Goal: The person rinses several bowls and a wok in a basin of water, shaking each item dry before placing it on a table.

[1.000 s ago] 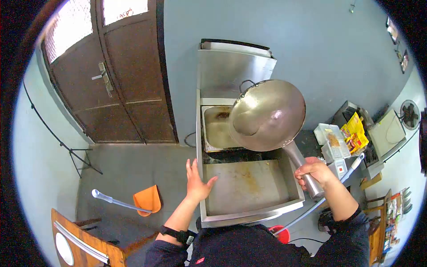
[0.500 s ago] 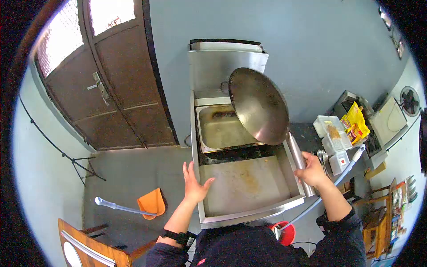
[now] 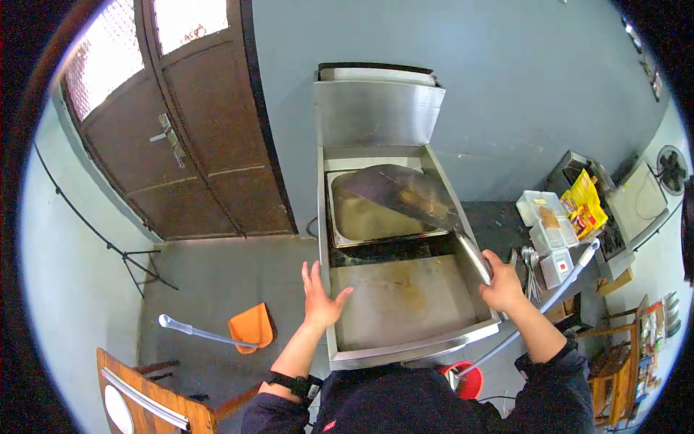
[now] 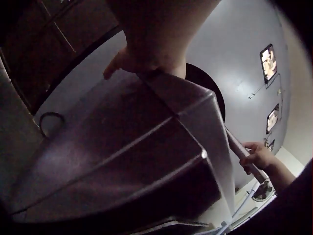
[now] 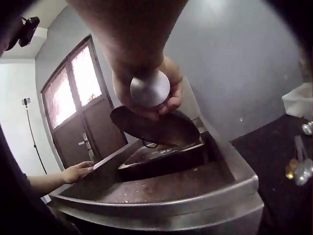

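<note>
My right hand (image 3: 502, 283) grips the metal handle (image 3: 473, 257) of a wok (image 3: 416, 195). In the right wrist view the handle's round end (image 5: 150, 88) shows within the curled fingers. The wok is tipped steeply, nearly edge-on in the head view, low over a rectangular metal pan (image 3: 331, 217) of murky liquid. That pan sits at the back of a stainless-steel cooking station (image 3: 394, 356). My left hand (image 3: 323, 300) rests at the station's left rim with its fingers spread and thumb out, holding nothing. The left wrist view shows it from below, over the station's side.
A tall steel backsplash (image 3: 379, 116) rises behind the pan. On the dark counter at right are spoons (image 3: 531, 269), clear plastic containers (image 3: 549, 224) and a yellow packet (image 3: 584, 199). A red bucket (image 3: 471, 380) and an orange dustpan (image 3: 251, 327) are on the floor.
The wok has come down from above the station to low over the pan, turning from broad-side to nearly edge-on. My right hand has turned with its handle. The left hand stays at the rim.
</note>
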Tool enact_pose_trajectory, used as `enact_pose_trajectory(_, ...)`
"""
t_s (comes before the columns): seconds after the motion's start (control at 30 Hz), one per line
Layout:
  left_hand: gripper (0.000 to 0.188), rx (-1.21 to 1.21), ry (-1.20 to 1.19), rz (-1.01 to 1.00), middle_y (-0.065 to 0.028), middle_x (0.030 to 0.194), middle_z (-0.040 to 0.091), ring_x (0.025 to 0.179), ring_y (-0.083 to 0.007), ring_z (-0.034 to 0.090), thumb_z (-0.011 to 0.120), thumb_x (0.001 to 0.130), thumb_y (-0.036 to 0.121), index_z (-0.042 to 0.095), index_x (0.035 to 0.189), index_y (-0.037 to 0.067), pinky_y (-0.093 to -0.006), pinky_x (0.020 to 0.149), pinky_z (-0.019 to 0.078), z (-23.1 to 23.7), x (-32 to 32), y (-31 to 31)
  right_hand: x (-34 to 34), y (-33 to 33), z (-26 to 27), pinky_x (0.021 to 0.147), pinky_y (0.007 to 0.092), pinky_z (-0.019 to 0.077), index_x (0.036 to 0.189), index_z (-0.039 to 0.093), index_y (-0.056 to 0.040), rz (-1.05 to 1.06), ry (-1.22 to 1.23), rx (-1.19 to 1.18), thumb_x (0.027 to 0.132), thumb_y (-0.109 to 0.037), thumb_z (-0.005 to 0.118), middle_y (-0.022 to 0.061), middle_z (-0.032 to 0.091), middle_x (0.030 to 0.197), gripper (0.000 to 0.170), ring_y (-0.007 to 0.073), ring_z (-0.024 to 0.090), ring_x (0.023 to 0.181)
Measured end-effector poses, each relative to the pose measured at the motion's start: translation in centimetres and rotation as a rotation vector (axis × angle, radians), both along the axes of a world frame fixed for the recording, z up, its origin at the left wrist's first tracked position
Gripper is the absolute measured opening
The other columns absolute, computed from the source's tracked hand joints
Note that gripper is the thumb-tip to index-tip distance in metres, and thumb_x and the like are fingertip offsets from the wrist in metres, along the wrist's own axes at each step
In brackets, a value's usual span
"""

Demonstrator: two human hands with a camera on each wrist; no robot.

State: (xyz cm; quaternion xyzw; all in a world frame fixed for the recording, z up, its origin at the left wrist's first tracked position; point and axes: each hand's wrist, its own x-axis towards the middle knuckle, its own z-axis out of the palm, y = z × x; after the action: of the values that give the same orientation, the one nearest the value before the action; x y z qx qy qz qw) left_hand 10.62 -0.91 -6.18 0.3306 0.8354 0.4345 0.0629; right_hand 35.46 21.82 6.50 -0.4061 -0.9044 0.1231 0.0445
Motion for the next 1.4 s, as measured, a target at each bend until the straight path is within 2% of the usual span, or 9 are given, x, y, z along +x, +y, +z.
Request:
enact_pose_trajectory(0.1, 0.087, 0.01, -0.032, 0.007, -0.0249, 0.132, 0.009, 0.121, -0.038, 0.02, 0.072, 0.063, 0.027, 0.018, 0.126, 0.001, -0.0406, 0.097, 0.025, 0.5, 0.0, 0.0, -0.4, -0.2, -0.1, 0.075, 0.0425, 0.0431, 0.122, 0.033, -0.0088, 0.007, -0.047, 0.02, 0.06, -0.014, 0.065, 0.0218, 0.056, 0.086, 0.071, 0.037, 0.053, 0.082)
enact_pose_trajectory(0.4, 0.089, -0.013, -0.019, 0.024, -0.0219, 0.133, 0.008, 0.121, -0.0375, 0.021, 0.07, 0.063, 0.034, 0.017, 0.127, 0.002, -0.0414, 0.095, 0.0288, 0.1, -0.1, -0.1, -1.7, -0.2, -0.8, 0.071, 0.0435, 0.0446, 0.121, 0.033, -0.0079, 0.082, -0.127, 0.109, 0.06, -0.014, 0.062, 0.0206, 0.057, 0.083, 0.068, 0.0368, 0.055, 0.076)
enact_pose_trajectory(0.6, 0.089, -0.017, -0.021, 0.025, -0.0226, 0.133, 0.008, 0.121, -0.0375, 0.02, 0.07, 0.063, 0.035, 0.017, 0.127, 0.002, -0.0417, 0.095, 0.0288, 0.2, -0.1, -0.2, -2.2, 0.4, -2.4, 0.07, 0.0434, 0.0446, 0.119, 0.034, -0.0067, 0.136, -0.05, 0.166, 0.06, -0.013, 0.062, 0.0208, 0.057, 0.081, 0.066, 0.037, 0.055, 0.075)
enact_pose_trajectory(0.9, 0.088, -0.045, -0.027, 0.032, -0.0213, 0.133, 0.008, 0.119, -0.0378, 0.023, 0.069, 0.064, 0.034, 0.016, 0.127, 0.002, -0.0418, 0.094, 0.0299, 0.6, -0.1, 0.0, -3.4, 1.2, -4.7, 0.069, 0.0427, 0.0451, 0.119, 0.034, -0.0064, 0.129, -0.062, 0.159, 0.061, -0.014, 0.064, 0.0191, 0.057, 0.082, 0.066, 0.0359, 0.055, 0.076)
enact_pose_trajectory(1.2, 0.088, -0.086, -0.004, 0.061, -0.0202, 0.133, 0.009, 0.118, -0.0376, 0.024, 0.069, 0.064, 0.034, 0.015, 0.127, 0.002, -0.0419, 0.093, 0.0314, 0.7, 0.2, -0.1, -5.7, 2.4, -5.4, 0.07, 0.0422, 0.0455, 0.119, 0.034, -0.0028, 0.122, -0.096, 0.091, 0.063, -0.017, 0.063, 0.0213, 0.056, 0.084, 0.065, 0.0361, 0.055, 0.077)
enact_pose_trajectory(1.4, 0.089, -0.152, 0.001, 0.107, -0.0208, 0.134, 0.008, 0.12, -0.0369, 0.023, 0.07, 0.063, 0.033, 0.016, 0.128, 0.004, -0.0417, 0.094, 0.03, 1.1, 0.3, 0.2, -6.3, 4.6, -5.5, 0.071, 0.0434, 0.0451, 0.106, 0.04, 0.001, 0.188, -0.091, -0.002, 0.064, -0.015, 0.061, 0.0228, 0.056, 0.083, 0.05, 0.0374, 0.055, 0.079)
